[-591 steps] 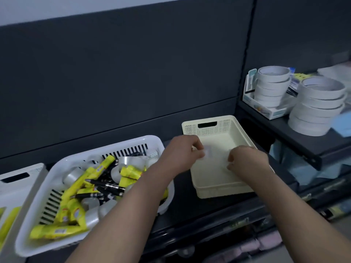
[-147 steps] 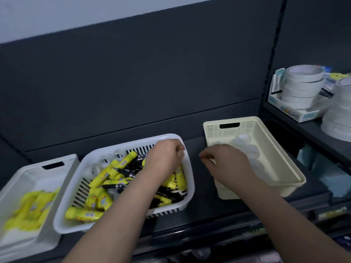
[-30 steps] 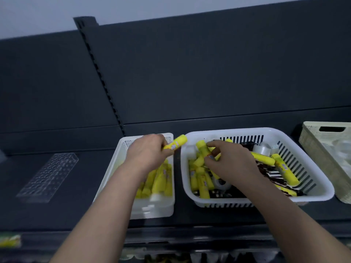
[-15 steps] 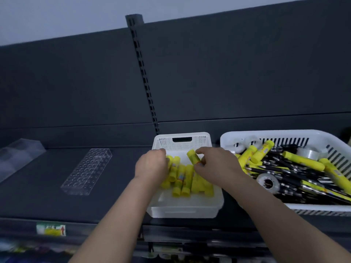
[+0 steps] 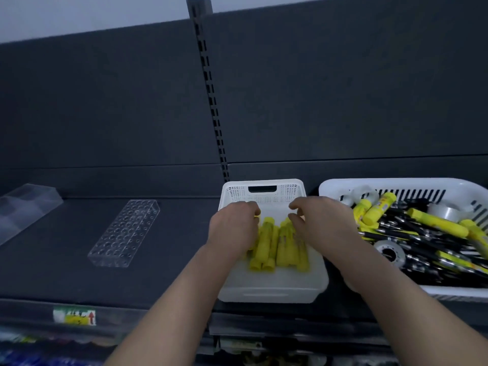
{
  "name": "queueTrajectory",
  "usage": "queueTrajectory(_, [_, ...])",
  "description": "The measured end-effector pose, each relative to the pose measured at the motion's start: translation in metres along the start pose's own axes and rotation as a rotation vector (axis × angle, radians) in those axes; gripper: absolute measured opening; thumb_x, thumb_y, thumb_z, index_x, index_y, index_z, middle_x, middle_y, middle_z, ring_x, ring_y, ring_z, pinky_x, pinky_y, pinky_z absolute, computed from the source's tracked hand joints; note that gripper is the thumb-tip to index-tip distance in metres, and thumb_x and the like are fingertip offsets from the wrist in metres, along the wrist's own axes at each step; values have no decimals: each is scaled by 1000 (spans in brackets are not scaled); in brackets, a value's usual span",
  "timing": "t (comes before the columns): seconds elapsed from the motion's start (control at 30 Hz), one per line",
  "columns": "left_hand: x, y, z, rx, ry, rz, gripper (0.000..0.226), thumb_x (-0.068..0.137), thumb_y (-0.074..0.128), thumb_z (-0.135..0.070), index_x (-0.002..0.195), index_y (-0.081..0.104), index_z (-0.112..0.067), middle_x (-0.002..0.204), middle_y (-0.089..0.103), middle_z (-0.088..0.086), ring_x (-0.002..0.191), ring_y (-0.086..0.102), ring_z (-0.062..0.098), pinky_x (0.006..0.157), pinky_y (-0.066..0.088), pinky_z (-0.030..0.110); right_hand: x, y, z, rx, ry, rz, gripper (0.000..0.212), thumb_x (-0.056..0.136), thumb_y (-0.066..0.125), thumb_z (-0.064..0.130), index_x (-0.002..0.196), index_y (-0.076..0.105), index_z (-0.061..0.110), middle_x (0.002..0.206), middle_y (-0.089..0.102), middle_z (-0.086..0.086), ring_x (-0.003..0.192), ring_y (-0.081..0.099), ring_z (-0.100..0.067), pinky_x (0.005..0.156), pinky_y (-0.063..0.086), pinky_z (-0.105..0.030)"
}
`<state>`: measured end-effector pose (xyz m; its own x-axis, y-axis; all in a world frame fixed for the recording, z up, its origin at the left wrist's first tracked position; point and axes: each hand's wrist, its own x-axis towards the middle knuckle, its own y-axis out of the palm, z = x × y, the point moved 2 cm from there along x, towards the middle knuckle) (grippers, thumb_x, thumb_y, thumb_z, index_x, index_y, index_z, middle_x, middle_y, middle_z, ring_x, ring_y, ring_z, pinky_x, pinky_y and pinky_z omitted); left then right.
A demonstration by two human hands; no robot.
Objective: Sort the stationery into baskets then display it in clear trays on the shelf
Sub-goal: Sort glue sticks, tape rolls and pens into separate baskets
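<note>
Glue sticks [image 5: 266,244] are bunched in the small basket [image 5: 264,190] on the shelf [image 5: 171,260]. Sorting step judged in hand. Left hand [image 5: 232,228] is curled over them, grip cannot be told. Right hand [image 5: 322,223] is loosely curled, nothing pinched. Next: sticks to be picked from the big basket [image 5: 396,184].

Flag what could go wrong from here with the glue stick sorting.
1. The small white basket sits near the front edge of the shelf. With the left hand and right hand both working in it, a pull toward the person might slide it off.
2. The glue sticks inside lie loosely heaped and could roll askew.
3. In the large basket, stray yellow sticks lie among black pens and tape rolls, so some may be missed.
</note>
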<state>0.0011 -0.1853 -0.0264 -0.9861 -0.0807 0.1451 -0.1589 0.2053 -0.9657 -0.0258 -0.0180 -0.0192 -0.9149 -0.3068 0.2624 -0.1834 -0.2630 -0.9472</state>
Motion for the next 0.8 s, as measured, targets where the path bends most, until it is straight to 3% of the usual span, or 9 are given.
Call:
queueTrajectory(0.17, [19,4,-48,-37,101,9,25,97,47,-29,118,60,-28,117,63,-8,110,55,17,82,43,29,-15,-21,-52,-56,89,-21,27,91,46,34,111,64,31,104,68,10,99,61,-21,72,46,-30])
queueTrajectory(0.33, [30,12,-108,-97,208,-29,24,94,48,-28,113,63,-29,110,66,-6,106,58,19,76,43,30,-37,-42,-112,-127,207,-33,25,91,49,39,113,62,36,104,68,8,100,61,-20,69,44,-29])
queueTrajectory(0.5, [42,28,-161,-155,243,24,24,94,49,-29,113,63,-28,112,66,-7,106,58,18,80,47,31,-55,-56,-168,-180,305,-34,20,89,51,38,102,66,33,96,69,5,95,64,-22,65,45,-29])
queueTrajectory(0.63, [56,43,-198,-131,258,94,25,92,51,-28,113,64,-23,111,66,-5,107,58,19,82,49,33,-60,-61,-205,-168,334,-39,22,91,51,38,107,65,36,96,69,6,90,64,-19,58,41,-26])
queueTrajectory(0.73, [65,56,-219,-94,221,112,26,93,49,-37,93,66,-17,89,66,0,87,60,22,68,48,33,-62,-62,-228,-157,347,-24,23,91,50,38,110,64,38,93,69,9,88,64,-17,56,38,-25])
queueTrajectory(0.8, [70,64,-229,-29,187,125,30,92,50,-44,85,63,-18,78,61,-1,77,57,20,57,39,29,-64,-61,-240,-137,344,-3,23,92,49,36,110,64,37,92,69,11,89,63,-15,57,41,-25])
